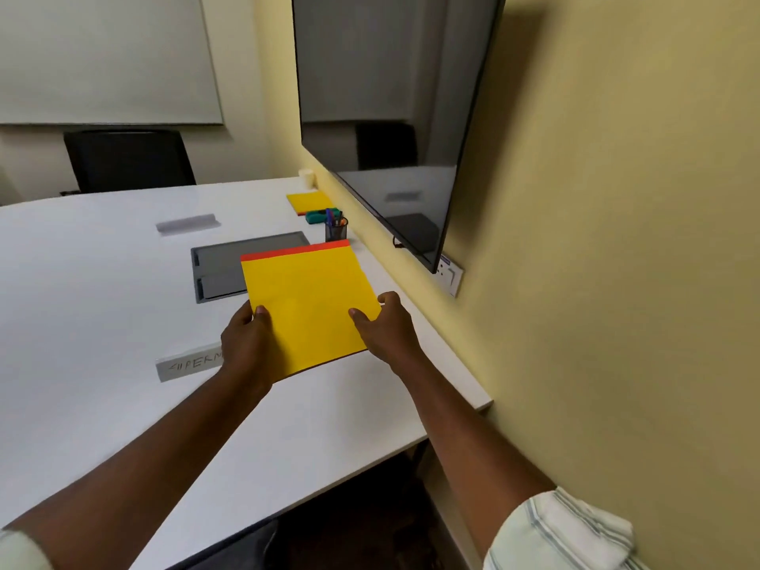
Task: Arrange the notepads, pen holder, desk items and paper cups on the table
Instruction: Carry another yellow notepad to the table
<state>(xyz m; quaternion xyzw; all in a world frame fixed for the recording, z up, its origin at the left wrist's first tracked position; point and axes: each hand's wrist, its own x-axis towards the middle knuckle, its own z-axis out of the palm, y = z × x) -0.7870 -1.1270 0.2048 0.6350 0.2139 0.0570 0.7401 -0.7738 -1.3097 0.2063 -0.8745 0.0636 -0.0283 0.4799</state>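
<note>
- Your left hand (246, 339) gripped the near left edge of the yellow notepad (308, 306), thumb on top and fingers curled underneath.
- Your right hand (386, 327) held the near right corner the same way, thumb on the cover and fingers wrapped round the side.
- The notepad hung between both hands over the table (103, 281), close to its wall-side edge. Its orange strip pointed away from you. Whether it touched the table could not be told.
- It looked light and flat, and stiff enough to keep its shape when held from one end. The smooth cover might have slipped, so taking both side edges suited it.
- Beyond it, the pen holder (336, 229), a second notepad (309, 201) and a paper cup (307, 176) stood along the wall side.
</note>
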